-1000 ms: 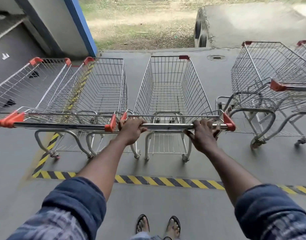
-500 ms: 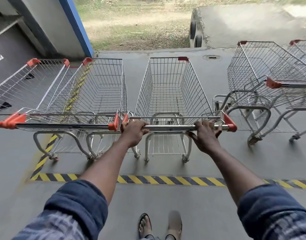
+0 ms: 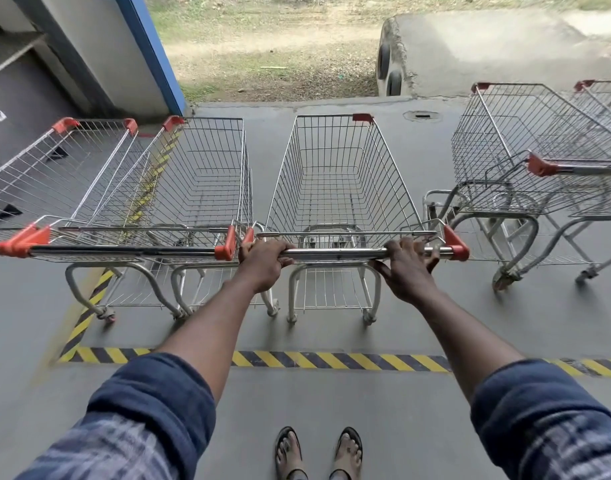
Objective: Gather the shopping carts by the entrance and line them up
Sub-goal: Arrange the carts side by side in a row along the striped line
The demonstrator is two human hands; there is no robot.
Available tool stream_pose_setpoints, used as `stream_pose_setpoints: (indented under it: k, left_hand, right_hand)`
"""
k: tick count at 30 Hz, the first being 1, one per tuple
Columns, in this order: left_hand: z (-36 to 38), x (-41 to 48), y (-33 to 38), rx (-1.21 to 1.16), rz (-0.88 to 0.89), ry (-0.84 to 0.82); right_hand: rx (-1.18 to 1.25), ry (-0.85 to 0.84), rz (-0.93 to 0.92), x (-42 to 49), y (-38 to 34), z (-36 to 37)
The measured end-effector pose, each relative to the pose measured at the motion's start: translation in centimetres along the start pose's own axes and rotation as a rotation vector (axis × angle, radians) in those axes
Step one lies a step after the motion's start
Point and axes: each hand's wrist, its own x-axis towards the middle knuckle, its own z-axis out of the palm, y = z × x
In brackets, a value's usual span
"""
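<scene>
Nearest, the sandalled feet [image 3: 318, 452] stand behind the striped floor line [image 3: 331, 361], and both arms reach straight forward over it. The left grip [image 3: 262, 263] wraps the left end of the handle bar [image 3: 335, 252], and the right grip [image 3: 406, 271] curls round it near the right end, so both are closed on the bar. The held cart [image 3: 335, 174] runs lengthwise straight away from the grips. Its handle end is just beside the neighbouring cart [image 3: 193, 174] on the left, and the two baskets are roughly parallel. Farther right, well apart and angled, stand the loose carts [image 3: 525, 143], nearer the right grip and probably the next to fetch.
</scene>
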Motion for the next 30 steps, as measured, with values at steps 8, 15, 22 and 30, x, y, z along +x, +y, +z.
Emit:
stream_pose_setpoints:
  k: [8,15,22,30]
  left_hand:
    - [0.0,0.6,-0.2,0.006,-0.014,0.008]
    - [0.1,0.6,-0.3,0.010,-0.009,0.004]
    - [0.3,0.8,-0.4,0.016,-0.025,-0.013]
    - [-0.2,1.2,0.4,0.024,-0.066,-0.047]
  right_hand:
    - [-0.046,0.009,-0.022,0.8,0.2,0.2]
    - [-0.041,0.012,-0.017,0.7,0.1,0.1]
    - [-0.030,0.001,-0.043,0.6,0.5,-0.1]
    - [-0.043,-0.002,-0.152,1.1,2.5,-0.2]
